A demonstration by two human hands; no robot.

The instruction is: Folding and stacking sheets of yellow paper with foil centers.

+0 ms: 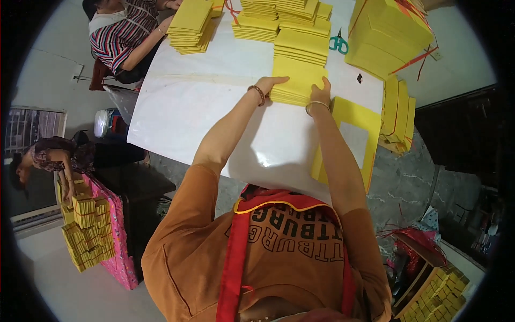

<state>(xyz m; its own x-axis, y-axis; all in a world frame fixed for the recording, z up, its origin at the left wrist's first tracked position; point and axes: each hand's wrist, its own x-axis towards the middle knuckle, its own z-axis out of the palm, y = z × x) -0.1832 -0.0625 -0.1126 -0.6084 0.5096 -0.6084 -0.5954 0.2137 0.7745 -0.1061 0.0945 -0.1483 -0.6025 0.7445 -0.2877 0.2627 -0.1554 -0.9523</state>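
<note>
A stack of yellow paper sheets [296, 80] lies on the white table [204, 102] in front of me. My left hand [270, 83] rests on the stack's left edge, fingers laid over the top sheet. My right hand [322, 91] presses on the stack's right side. Both wrists wear bracelets. More yellow stacks [301, 43] sit just beyond this one. A large yellow sheet with a pale square in its middle [351, 137] lies to the right of my right forearm.
Green-handled scissors [338, 43] lie behind the stacks. A big tied yellow bundle [386, 35] stands at the back right. A person in a striped top [120, 37] sits at the far left by another stack [190, 27]. Another person [48, 158] bends over bundles at the left.
</note>
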